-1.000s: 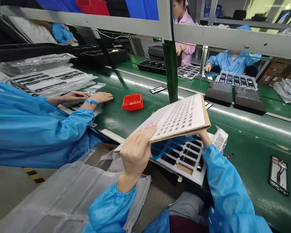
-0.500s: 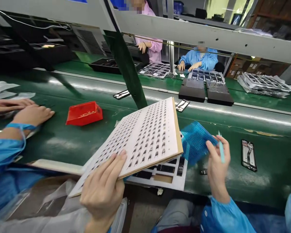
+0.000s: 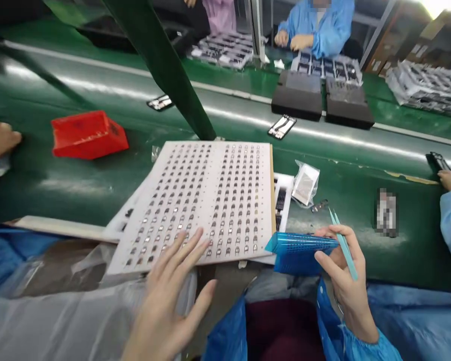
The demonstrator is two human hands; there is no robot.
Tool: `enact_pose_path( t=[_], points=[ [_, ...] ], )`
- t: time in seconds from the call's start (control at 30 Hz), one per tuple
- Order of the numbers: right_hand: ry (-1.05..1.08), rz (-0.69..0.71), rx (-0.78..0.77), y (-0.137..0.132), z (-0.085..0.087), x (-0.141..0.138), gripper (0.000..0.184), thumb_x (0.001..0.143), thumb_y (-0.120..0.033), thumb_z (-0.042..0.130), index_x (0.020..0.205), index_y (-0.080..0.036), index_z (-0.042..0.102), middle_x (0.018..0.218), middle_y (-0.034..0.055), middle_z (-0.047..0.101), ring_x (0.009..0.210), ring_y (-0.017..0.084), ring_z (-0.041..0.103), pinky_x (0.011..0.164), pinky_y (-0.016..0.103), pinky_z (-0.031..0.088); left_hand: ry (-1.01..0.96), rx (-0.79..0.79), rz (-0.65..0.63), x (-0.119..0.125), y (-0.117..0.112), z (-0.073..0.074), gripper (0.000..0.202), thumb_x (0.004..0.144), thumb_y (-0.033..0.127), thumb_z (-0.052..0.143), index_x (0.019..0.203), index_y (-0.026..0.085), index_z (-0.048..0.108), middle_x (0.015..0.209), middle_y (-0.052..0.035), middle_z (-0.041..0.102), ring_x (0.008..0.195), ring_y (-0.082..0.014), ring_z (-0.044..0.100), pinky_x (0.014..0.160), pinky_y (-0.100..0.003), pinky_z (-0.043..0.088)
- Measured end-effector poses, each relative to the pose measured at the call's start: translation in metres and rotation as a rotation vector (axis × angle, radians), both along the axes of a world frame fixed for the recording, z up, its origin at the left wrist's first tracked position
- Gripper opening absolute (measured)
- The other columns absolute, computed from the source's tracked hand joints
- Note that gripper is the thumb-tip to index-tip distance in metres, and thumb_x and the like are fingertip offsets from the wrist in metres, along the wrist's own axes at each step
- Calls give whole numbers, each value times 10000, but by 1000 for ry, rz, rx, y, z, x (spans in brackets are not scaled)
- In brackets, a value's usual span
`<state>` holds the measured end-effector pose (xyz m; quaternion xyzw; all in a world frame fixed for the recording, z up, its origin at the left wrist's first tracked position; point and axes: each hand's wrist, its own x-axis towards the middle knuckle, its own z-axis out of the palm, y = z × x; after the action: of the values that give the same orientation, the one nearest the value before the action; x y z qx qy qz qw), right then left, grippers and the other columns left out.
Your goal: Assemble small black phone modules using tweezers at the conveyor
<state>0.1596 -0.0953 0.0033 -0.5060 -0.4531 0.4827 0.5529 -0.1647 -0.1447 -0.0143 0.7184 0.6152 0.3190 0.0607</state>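
Note:
A white foam board (image 3: pixel 210 183) on a tan backing, carrying rows of small dark parts, lies over another white tray (image 3: pixel 288 181) whose edge shows at its right. My left hand (image 3: pixel 169 296) is open at the board's near edge, with fingers spread over its lower rows. In my right hand (image 3: pixel 348 276) are a folded blue film sheet (image 3: pixel 300 255) and teal tweezers (image 3: pixel 348 253), tips upward. The film hangs beside the board's near right corner. A clear bag with a pale piece (image 3: pixel 305 183) and a small dark part (image 3: pixel 319 206) lie beyond that hand.
A red bin (image 3: pixel 88 138) stands left on the green bench (image 3: pixel 135 110). A green post (image 3: pixel 165 65) rises behind the board. Phone frames (image 3: pixel 281 126) and black boxes (image 3: pixel 296 98) are farther back. Co-workers' hands (image 3: pixel 0 138) appear at left, right and across the bench.
The tilted foam board has been lowered flat onto the tray. My left hand has let go and opened. My right hand has drawn the blue film toward me, uncovering the clear bag.

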Motion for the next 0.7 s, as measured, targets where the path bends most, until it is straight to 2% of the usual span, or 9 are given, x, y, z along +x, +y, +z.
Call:
enact_pose_path(
  t=[0.07, 0.13, 0.2, 0.27, 0.3, 0.37, 0.47, 0.57, 0.7],
  points=[
    [25, 121, -9, -4, 5, -6, 419, 939, -244, 881, 1297, -310, 672, 1178, 54, 819, 1102, 245, 812, 948, 376, 683, -284, -32, -14, 38, 5, 22, 572, 1125, 390, 580, 1691, 372, 500, 1704, -63, 600, 1607, -355, 549, 1323, -606, 520],
    [26, 187, 4, -8, 11, -8, 403, 949, -200, 866, 1286, -316, 677, 1155, 41, 824, 1078, 227, 822, 937, 356, 692, -456, -89, -126, 72, 18, 37, 574, 1088, 496, 670, 1631, 343, 565, 1591, -99, 696, 1444, -366, 700, 1195, -581, 642],
    [-15, 197, 23, -12, 17, -7, 383, 969, -169, 838, 1285, -320, 683, 1175, 39, 825, 1102, 225, 828, 964, 360, 696, -573, -222, -215, 99, 33, 45, 445, 1038, 435, 781, 1461, 327, 695, 1328, -68, 828, 1170, -305, 827, 1023, -469, 731],
    [-68, 181, 50, -16, 21, -2, 370, 994, -176, 813, 1312, -316, 685, 1229, 56, 822, 1170, 246, 823, 1007, 395, 697, -686, -288, -234, 116, 44, 46, 217, 1009, 324, 823, 1221, 300, 785, 1102, -21, 858, 976, -244, 844, 890, -364, 740],
    [-85, 171, 66, -17, 22, 0, 365, 1005, -193, 806, 1328, -311, 685, 1260, 67, 818, 1203, 260, 817, 1031, 418, 696, -734, -300, -232, 121, 47, 45, 146, 994, 268, 830, 1135, 287, 798, 1040, -6, 854, 930, -225, 838, 851, -327, 730],
    [-106, 148, 83, -19, 21, 6, 366, 1013, -222, 810, 1348, -303, 689, 1291, 77, 816, 1222, 271, 815, 1048, 434, 695, -806, -310, -243, 127, 51, 41, 142, 960, 184, 837, 1064, 276, 810, 1003, 10, 852, 905, -204, 833, 830, -280, 709],
    [-176, 65, 71, -22, 16, 10, 302, 1006, -186, 823, 1268, -304, 730, 1161, 32, 837, 1076, 216, 844, 953, 340, 707, -886, -330, -286, 131, 51, 35, 212, 946, 111, 814, 1056, 292, 819, 992, 40, 855, 895, -166, 828, 833, -222, 682],
    [-242, -15, 105, -26, 11, 11, 265, 984, -125, 829, 1169, -300, 756, 1040, -8, 826, 970, 171, 841, 868, 272, 695, -937, -391, -310, 134, 48, 35, 285, 931, 91, 821, 1114, 308, 825, 1026, 49, 862, 930, -153, 829, 866, -202, 671],
    [-255, -38, 150, -30, 6, 11, 282, 971, -91, 819, 1159, -289, 749, 1046, -3, 810, 977, 184, 843, 852, 295, 710, -926, -427, -300, 138, 47, 43, 222, 931, 111, 848, 1068, 285, 852, 1021, 31, 867, 940, -159, 828, 879, -212, 664]
  ],
)
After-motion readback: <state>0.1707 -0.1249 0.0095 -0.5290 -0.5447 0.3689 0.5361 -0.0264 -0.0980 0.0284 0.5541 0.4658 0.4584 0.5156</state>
